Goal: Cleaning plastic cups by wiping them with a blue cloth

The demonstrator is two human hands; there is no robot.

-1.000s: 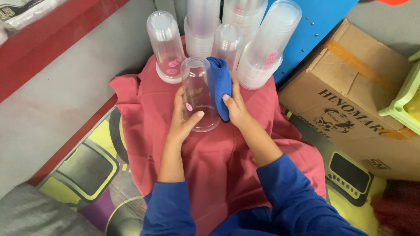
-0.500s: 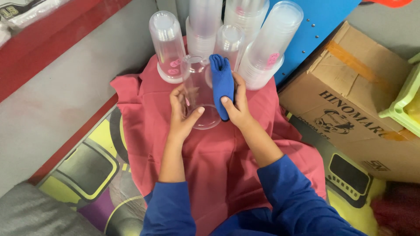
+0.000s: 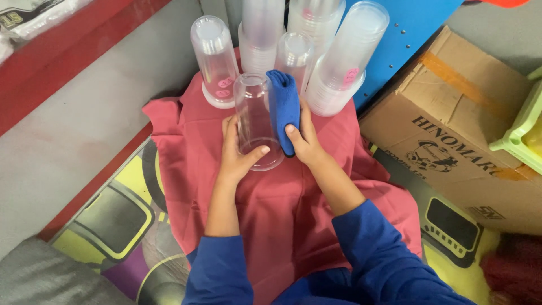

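The blue cloth has slid back down the side of the clear plastic tumbler, and the tumbler has turned so its pink sticker no longer shows. The left hand wraps the tumbler near its rim, thumb across the front. The right hand presses the cloth against it, thumb pinching the fold. The tumbler seems to rest inverted on the red cloth, just before the stacks of upturned tumblers.
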